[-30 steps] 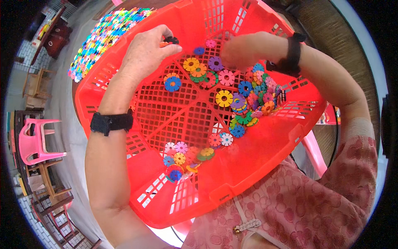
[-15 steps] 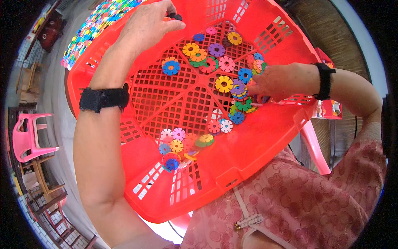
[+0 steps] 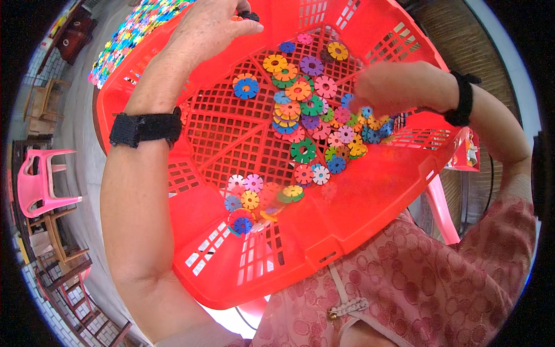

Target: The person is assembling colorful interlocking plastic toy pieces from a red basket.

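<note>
Multicoloured flower-shaped plastic discs (image 3: 319, 134) inside a red latticed plastic basket (image 3: 370, 214), left hand (image 3: 211, 29) raised at far side, pinching black and orange pieces (image 3: 250, 16), right hand (image 3: 393, 87) reaching inward, blurred, grip impossible to tell

person in dusky-rose patterned top (image 3: 404, 272), darker rounded blotches throughout, pale piping (image 3: 335, 277), braided pale fastening (image 3: 354, 305) with gold-toned bead (image 3: 333, 314); black strap (image 3: 144, 128) on left wrist, second black strap (image 3: 464, 99) on right.
</note>
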A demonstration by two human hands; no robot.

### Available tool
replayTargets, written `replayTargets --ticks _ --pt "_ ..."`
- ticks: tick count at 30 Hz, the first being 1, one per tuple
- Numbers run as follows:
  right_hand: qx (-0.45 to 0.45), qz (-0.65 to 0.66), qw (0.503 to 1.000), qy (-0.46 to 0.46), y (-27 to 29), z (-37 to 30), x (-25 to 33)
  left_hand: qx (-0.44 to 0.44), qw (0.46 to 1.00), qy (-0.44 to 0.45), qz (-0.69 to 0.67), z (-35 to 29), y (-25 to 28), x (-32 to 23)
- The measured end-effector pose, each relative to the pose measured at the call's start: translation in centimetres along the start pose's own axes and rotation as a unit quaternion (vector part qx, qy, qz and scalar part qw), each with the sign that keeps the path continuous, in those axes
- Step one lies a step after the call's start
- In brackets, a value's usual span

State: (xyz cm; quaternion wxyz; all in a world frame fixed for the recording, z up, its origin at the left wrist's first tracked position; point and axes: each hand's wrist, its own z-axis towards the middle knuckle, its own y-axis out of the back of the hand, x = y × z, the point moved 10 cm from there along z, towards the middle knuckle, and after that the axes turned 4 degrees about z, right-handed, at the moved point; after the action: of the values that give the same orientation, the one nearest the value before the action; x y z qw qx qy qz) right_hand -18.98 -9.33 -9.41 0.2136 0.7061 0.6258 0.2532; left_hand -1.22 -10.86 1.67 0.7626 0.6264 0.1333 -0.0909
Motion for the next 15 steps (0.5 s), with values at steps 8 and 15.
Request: replayTargets --ticks 8,15 --pt "0.102 0.002 0.994 0.028 -6.4 0.2 0.2 0.007 1.0 0.005 0.028 0.2 0.1 -0.4" --pt "-0.063 0.001 0.989 0.13 2.0 0.7 4.6 -0.003 1.0 0.002 0.001 0.4 -0.3 0.7"
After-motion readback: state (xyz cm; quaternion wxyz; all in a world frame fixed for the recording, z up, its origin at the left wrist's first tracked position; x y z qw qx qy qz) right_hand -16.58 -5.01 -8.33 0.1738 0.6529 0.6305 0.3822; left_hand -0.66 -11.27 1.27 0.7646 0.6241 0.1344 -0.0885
